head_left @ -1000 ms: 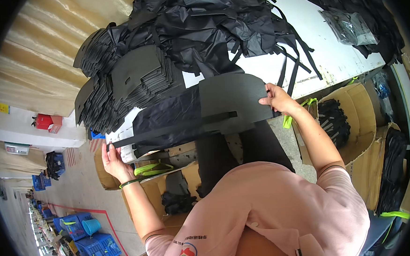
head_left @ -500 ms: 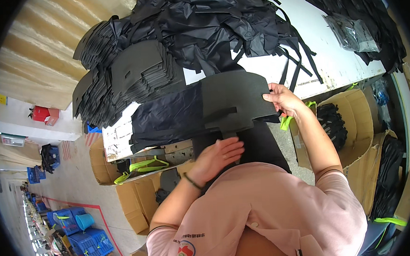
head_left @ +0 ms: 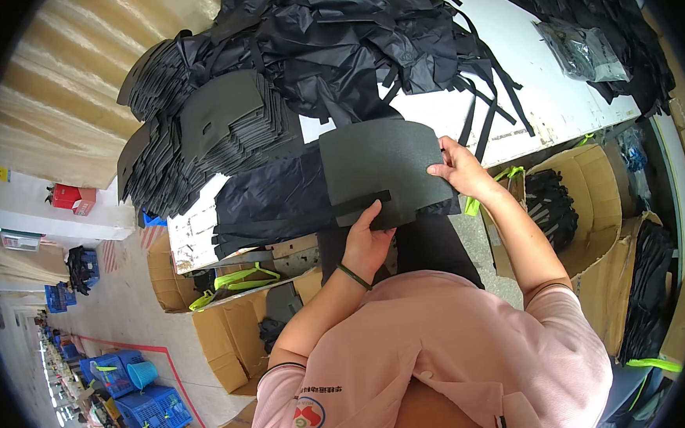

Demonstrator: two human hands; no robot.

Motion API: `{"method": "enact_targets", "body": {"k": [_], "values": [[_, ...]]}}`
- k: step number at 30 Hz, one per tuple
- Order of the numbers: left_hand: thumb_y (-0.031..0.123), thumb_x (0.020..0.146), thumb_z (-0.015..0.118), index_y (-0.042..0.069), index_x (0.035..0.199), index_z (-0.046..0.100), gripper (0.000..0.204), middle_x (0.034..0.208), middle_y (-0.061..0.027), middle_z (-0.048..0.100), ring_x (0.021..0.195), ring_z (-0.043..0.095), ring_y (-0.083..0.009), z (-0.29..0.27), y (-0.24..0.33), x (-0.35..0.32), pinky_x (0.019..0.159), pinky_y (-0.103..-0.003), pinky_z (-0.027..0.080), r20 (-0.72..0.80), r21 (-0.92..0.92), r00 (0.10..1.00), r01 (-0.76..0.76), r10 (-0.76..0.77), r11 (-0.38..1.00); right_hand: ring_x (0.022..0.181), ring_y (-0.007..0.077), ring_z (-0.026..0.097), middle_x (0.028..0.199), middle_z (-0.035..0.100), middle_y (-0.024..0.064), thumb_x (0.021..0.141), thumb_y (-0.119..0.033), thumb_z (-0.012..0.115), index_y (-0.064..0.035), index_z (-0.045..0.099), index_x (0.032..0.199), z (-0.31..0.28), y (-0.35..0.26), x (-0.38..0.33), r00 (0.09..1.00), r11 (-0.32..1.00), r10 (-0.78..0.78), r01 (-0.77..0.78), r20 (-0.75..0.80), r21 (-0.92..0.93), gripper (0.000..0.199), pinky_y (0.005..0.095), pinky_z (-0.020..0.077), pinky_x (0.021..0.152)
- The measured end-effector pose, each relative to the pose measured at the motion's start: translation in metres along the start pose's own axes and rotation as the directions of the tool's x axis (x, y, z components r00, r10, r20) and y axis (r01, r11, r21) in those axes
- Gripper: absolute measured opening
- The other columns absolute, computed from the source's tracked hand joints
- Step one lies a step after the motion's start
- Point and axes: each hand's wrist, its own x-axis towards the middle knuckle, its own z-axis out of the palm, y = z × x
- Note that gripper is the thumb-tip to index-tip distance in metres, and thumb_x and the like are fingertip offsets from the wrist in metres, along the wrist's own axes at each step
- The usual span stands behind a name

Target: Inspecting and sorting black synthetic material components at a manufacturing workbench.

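A dark grey foam panel (head_left: 378, 153) with a curved far edge lies over the near edge of the table, above my lap. My right hand (head_left: 463, 171) pinches its right edge, thumb on top. At the near edge, my left hand (head_left: 368, 242) closes on the panel, with its thumb by the end of a black strap (head_left: 303, 218) and its fingers partly hidden underneath. That strap runs left along a black fabric piece (head_left: 270, 188), which lies flat and passes to the panel's left side.
Stacks of similar foam panels (head_left: 223, 115) stand at the table's left. Behind them spreads a heap of black fabric pieces (head_left: 332, 46) with loose straps. A clear plastic bag (head_left: 583, 50) sits far right. Cardboard boxes (head_left: 598, 190) flank me below the white table (head_left: 540, 112).
My left hand has come up from in front of my body and closed on the panel's near edge by the strap. The panel has shifted slightly left, with my right hand still on it.
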Motion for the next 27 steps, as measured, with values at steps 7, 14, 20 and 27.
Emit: {"method": "enact_targets", "body": {"k": [7,14,20,27], "values": [[0.013,0.088,0.065,0.011,0.114,0.059,0.026,0.113,-0.0033,0.063,0.107,0.057,-0.0197,-0.004,-0.004,0.002,0.093,-0.036,0.042,-0.001,0.068,0.999,-0.042,0.042,0.997,0.078,0.0110,0.058,0.087,0.064,0.0061,0.084,0.006,0.064,0.0003,0.049,0.113,0.000,-0.004,0.000,0.998,0.991,0.070,-0.068,0.006,-0.114,0.034,0.0268,0.0481,0.073],[0.015,0.088,0.063,0.010,0.114,0.059,0.027,0.114,-0.0050,0.063,0.108,0.056,-0.0208,-0.012,-0.004,0.007,0.094,-0.037,0.040,0.034,0.075,0.999,-0.011,0.008,0.997,0.079,0.0115,0.059,0.085,0.064,0.0064,0.083,0.004,0.066,0.0006,0.051,0.110,0.000,-0.006,0.002,0.996,0.985,0.082,-0.084,-0.019,-0.152,0.031,0.0268,0.0485,0.073],[0.017,0.088,0.063,0.009,0.117,0.057,0.030,0.120,-0.0064,0.060,0.114,0.052,-0.0224,-0.014,0.002,0.007,0.097,-0.040,0.039,0.061,0.084,0.998,0.023,-0.028,0.996,0.077,0.0117,0.059,0.086,0.064,0.0068,0.084,0.003,0.066,0.0011,0.051,0.111,0.001,-0.017,0.002,0.993,0.987,0.122,-0.120,0.008,-0.107,0.032,0.0274,0.0490,0.071],[0.018,0.091,0.063,0.007,0.114,0.060,0.026,0.113,-0.0064,0.063,0.111,0.057,-0.0215,0.008,0.009,-0.016,0.096,-0.038,0.044,0.054,0.069,0.985,0.157,-0.161,0.985,0.069,0.0124,0.053,0.075,0.058,0.0052,0.082,-0.004,0.071,0.0001,0.054,0.109,-0.010,0.004,0.011,0.992,0.993,0.115,-0.117,-0.049,-0.033,0.032,0.0288,0.0452,0.066]]}}
